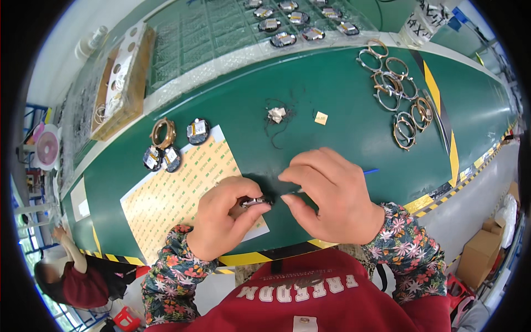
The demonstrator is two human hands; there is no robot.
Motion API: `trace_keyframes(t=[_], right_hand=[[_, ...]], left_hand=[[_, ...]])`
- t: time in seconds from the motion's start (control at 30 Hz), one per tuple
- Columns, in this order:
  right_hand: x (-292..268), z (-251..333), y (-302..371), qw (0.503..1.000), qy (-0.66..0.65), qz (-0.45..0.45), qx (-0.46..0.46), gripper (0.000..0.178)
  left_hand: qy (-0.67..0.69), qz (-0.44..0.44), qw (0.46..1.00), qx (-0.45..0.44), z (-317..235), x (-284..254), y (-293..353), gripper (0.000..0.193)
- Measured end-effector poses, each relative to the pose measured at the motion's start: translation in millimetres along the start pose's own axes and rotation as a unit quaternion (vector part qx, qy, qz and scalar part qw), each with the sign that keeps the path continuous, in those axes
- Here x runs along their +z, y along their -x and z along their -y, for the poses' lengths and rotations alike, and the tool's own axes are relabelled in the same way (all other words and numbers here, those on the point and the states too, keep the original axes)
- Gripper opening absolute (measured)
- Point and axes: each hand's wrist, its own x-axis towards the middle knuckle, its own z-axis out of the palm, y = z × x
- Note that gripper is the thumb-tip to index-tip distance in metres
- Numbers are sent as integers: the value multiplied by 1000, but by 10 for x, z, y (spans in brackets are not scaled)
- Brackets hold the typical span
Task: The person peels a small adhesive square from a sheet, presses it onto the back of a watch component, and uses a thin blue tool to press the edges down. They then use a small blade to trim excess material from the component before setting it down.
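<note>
My left hand [224,216] is closed, pinching a small round dark watch module [255,202] between thumb and forefinger. It is over the lower right part of a pale yellow printed adhesive sheet [171,193]. My right hand [334,196] hovers just to the right of the module, thumb and forefinger tips apart. A thin tool with a blue end [371,171] runs behind that hand, and a slim part shows between the fingertips; it appears held there, its middle hidden. Several watch modules [197,131] and a bronze watch case ring [163,133] lie at the sheet's far edge.
Several metal watch case rings [389,83] cluster at the far right of the green mat [232,99]. A crumpled white scrap [276,114] with dark threads and a small yellow square [321,118] lie centrally. More modules [298,17] stand on the far tray. Another person [77,276] is at left.
</note>
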Motion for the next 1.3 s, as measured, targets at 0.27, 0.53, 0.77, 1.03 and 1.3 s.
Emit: trace_keyframes(t=[0.27, 0.53, 0.77, 1.03, 1.3], right_hand=[[58, 139, -131, 996, -76, 40, 37, 17], [70, 211, -208, 992, -104, 46, 59, 13], [70, 261, -208, 993, -87, 45, 69, 13], [81, 263, -197, 994, -68, 43, 67, 14], [69, 250, -228, 997, -33, 47, 55, 12]], left_hand=[[319, 10, 947, -42, 2, -56, 16, 22], [402, 28, 912, -76, 32, -85, 13, 24], [423, 50, 903, -56, 74, -78, 4, 23], [402, 35, 914, -37, 60, -59, 4, 23], [239, 50, 966, -80, 11, -133, 5, 22]])
